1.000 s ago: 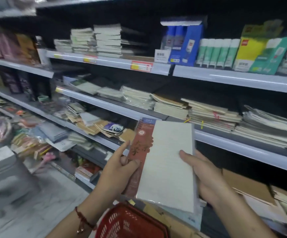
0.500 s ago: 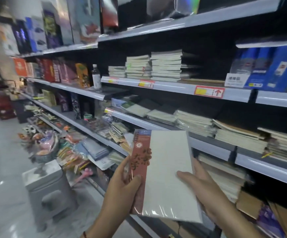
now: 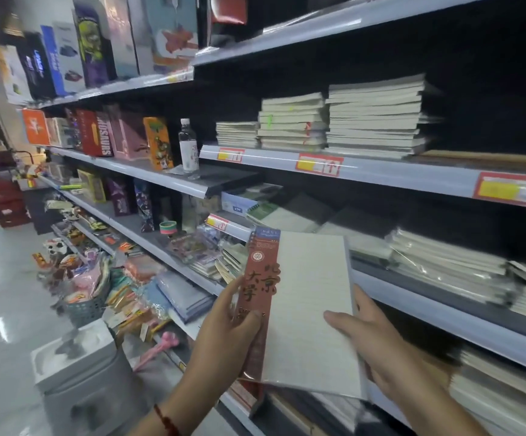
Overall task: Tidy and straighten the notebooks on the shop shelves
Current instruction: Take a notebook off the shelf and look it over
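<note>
Dark gap right of the 3 notebook stacks (image 3: 324,121) (upper shelf (image 3: 381,176)) lies open; water bottle (image 3: 188,146) blocks leftward.

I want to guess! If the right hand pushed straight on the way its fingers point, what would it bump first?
Nothing to reach: the right hand already grips the notebook, thumb pointing left across the cover, toward the left hand.

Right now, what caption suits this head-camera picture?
Both hands, left hand and right hand, hold a notebook before stacked shop shelves.
</note>
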`<state>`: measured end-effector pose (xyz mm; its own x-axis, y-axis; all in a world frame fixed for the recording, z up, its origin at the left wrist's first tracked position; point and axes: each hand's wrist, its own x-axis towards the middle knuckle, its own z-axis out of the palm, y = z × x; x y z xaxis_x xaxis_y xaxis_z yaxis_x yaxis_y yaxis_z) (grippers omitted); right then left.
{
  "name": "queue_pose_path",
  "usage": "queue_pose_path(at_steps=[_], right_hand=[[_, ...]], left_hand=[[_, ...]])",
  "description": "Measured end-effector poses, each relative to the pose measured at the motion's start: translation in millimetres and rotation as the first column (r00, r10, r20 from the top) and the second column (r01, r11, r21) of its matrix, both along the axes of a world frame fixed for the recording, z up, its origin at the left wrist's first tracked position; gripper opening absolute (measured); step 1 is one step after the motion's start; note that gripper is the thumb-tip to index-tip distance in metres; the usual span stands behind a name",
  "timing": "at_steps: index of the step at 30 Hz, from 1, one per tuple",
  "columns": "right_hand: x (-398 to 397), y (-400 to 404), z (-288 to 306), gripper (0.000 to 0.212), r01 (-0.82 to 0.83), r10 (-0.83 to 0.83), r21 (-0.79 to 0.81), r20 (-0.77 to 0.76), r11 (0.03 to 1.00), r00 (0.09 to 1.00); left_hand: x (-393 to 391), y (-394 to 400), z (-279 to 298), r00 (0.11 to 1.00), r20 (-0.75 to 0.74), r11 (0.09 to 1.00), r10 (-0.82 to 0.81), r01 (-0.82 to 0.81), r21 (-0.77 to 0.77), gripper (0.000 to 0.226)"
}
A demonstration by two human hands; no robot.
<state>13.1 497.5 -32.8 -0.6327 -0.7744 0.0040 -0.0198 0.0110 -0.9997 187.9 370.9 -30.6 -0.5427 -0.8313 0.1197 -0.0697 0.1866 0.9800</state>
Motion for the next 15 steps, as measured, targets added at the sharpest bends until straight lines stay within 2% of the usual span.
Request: queue_pose_path(at_steps=[6, 10, 13, 15], right_hand=[[-16, -69, 8, 0.035, 0.084, -0.084, 0.008, 0.004, 0.996, 0.996], [-29, -118, 8, 0.031, 0.221, -0.218, 0.049, -0.063, 0.974, 0.974], [-41, -155, 5, 0.030, 0.308, -0.307, 0.045, -0.016, 0.950, 0.951], [-43, -180, 7, 0.029, 0.333, -0.334, 0.025, 0.070, 0.943, 0.940]], left_hand=[[-21, -74, 11, 0.995, 0.002, 0.991, -0.098, 0.098, -0.094, 0.055], [-39, -131, 6, 0.976, 0.024, 0.968, -0.215, 0.217, -0.130, 0.057], [-55, -177, 0, 0.958, 0.034, 0.951, -0.286, 0.288, -0.116, 0.060], [-61, -206, 2, 0.938, 0.062, 0.924, -0.342, 0.347, -0.159, 0.063]])
